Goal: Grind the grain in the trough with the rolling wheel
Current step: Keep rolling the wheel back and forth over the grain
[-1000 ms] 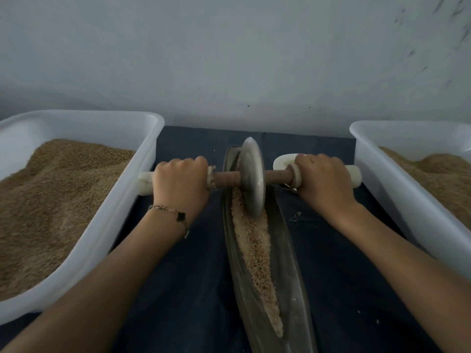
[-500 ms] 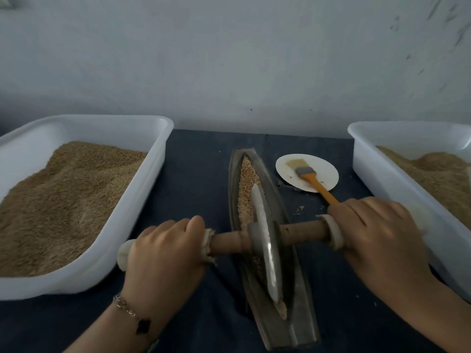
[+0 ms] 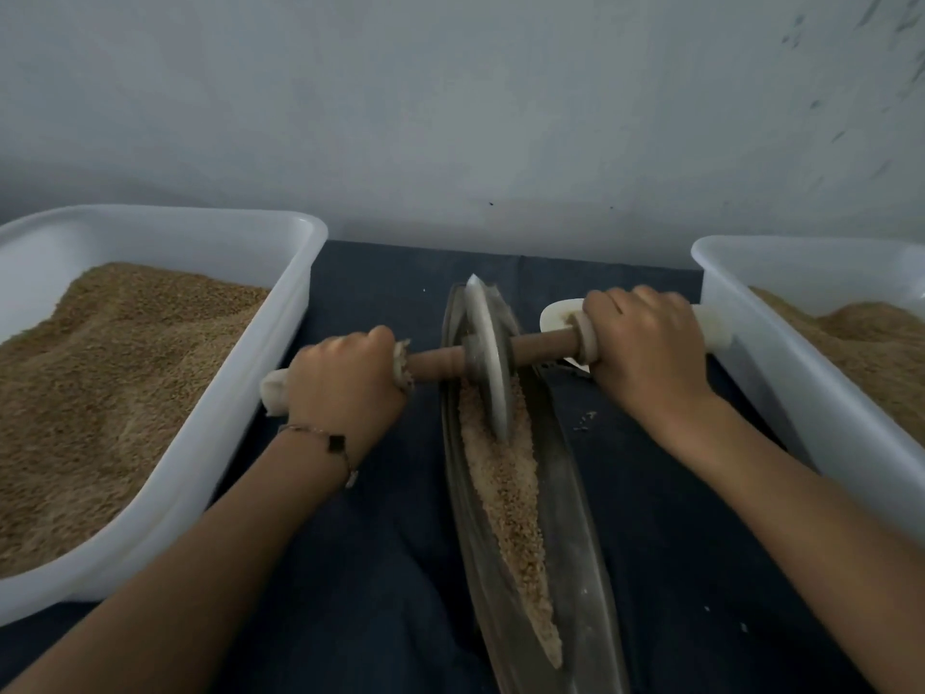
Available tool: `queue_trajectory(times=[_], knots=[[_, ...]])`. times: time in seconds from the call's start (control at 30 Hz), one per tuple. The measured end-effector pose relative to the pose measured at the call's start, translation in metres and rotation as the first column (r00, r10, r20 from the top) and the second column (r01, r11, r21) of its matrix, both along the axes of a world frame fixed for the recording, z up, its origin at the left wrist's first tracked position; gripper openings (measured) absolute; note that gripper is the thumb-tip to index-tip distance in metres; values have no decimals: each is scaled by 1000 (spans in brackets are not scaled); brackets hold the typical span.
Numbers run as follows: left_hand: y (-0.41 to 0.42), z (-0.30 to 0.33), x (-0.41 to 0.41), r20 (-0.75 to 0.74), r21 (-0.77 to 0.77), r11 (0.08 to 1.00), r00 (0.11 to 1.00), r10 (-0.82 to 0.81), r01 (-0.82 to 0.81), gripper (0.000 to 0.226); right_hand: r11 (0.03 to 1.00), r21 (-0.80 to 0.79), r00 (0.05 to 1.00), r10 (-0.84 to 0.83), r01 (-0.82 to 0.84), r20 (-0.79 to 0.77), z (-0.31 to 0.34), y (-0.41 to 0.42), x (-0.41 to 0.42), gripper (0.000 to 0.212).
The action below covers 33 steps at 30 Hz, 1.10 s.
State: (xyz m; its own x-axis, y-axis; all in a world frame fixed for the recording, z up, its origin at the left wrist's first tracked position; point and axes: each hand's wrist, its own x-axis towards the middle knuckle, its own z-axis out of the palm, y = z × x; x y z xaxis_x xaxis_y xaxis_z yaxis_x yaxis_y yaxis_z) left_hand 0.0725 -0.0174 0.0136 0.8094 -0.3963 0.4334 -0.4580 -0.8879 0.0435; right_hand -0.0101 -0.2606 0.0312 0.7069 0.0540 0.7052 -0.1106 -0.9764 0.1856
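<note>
A long boat-shaped metal trough (image 3: 575, 518) lies lengthwise on the dark cloth, with a strip of pale crushed grain (image 3: 505, 493) along its groove. The grey rolling wheel (image 3: 488, 358) stands on edge at the trough's far end, on a wooden axle with white end caps. My left hand (image 3: 345, 388) is shut on the axle's left handle, my right hand (image 3: 645, 353) on its right handle. Both arms are stretched forward.
A white tub (image 3: 220, 433) heaped with brown grain stands at the left, another white tub (image 3: 801, 393) with grain at the right. A white plate (image 3: 558, 313) lies behind my right hand, mostly hidden. Loose grains dot the dark cloth (image 3: 350, 568). A grey wall rises behind.
Half a second ago the wheel was at the near end of the trough; both hands have pushed it away to the far end. My right hand now hides the plate and brush.
</note>
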Motion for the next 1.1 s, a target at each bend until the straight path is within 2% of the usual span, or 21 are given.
queue_trajectory(times=[0.1, 0.27, 0.5, 0.7, 0.8, 0.9, 1.1], knots=[[-7, 3, 8, 5, -12, 1000, 1000, 12, -12, 21, 1000, 17, 1000, -10, 11, -18, 0, -4, 12, 23], [-5, 9, -6, 118, 77, 997, 992, -33, 24, 26, 996, 88, 998, -7, 13, -64, -16, -7, -11, 20], [25, 14, -67, 105, 60, 977, 972, -210, 204, 37, 991, 111, 994, 84, -75, -71, -15, 9, -82, 20], [46, 10, -105, 199, 9, 971, 951, -236, 239, 22, 991, 71, 989, 119, -113, -86, -3, 19, -124, 18], [45, 9, -103, 226, 12, 972, 946, -232, 236, 21, 990, 82, 989, 119, -112, -91, -3, 20, -121, 17], [37, 8, -90, 193, -15, 967, 950, -247, 254, 25, 995, 82, 993, 71, -64, -97, -9, 17, -105, 24], [16, 5, -46, 113, 5, 983, 977, -183, 184, 36, 996, 80, 997, 30, -25, -74, -14, 5, -55, 21]])
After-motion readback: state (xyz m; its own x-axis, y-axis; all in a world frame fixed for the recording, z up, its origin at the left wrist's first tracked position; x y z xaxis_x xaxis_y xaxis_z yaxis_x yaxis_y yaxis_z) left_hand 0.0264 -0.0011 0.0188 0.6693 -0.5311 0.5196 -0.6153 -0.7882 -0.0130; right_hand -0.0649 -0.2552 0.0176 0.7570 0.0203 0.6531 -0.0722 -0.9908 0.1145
